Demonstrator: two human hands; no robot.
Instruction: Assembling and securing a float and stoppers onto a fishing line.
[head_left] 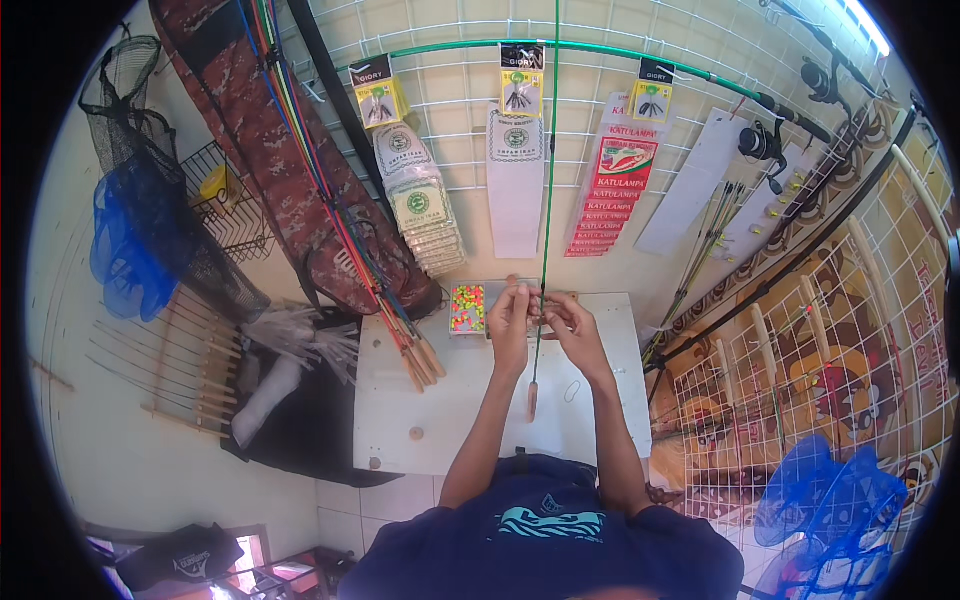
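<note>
A thin green fishing rod (546,240) stretches away from me, its wooden handle (532,402) lying on the white table (460,400). My left hand (510,312) is just left of the rod, its fingers closed in a pinch. On the other side, my right hand (570,322) is also pinched, close to the rod. Whatever lies between the fingertips is too small to make out. Beside my left hand sits a clear box (467,308) of small red, yellow and green pieces. A thin loop (572,390) lies below my right hand.
Several coloured rods with wooden handles (420,360) lean onto the table's left side, by a camouflage rod bag (260,150). Ahead, a white wire grid holds hanging packets (425,210) and a green pole (620,55). Fishing reels (762,145) and blue nets (830,490) are at the right.
</note>
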